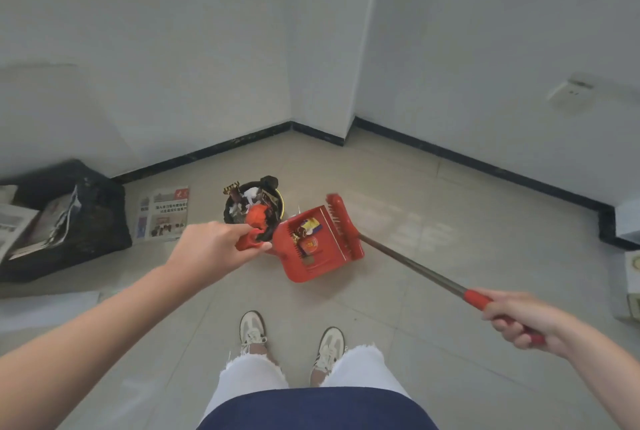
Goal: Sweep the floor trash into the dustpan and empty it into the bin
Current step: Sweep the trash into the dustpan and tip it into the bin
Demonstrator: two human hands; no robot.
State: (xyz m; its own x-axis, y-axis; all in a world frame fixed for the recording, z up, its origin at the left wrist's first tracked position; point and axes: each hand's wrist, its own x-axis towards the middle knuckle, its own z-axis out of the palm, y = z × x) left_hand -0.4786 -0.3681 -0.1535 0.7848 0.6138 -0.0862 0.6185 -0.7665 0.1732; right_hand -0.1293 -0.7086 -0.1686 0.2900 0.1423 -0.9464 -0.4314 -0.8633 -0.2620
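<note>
My left hand grips the red handle of the red dustpan, which hangs tilted just right of the bin. Colourful wrappers lie inside the pan. My right hand holds the red grip of the broom; its metal shaft runs up-left to the red broom head, which rests against the pan's right side. The small round bin, lined with a black bag, is full of trash and stands on the floor beyond my left hand.
A black bag with newspapers on it sits at the left. A newspaper lies flat beside the bin. Walls with a black skirting meet in a corner behind. Boxes stand at the right edge. My feet are below.
</note>
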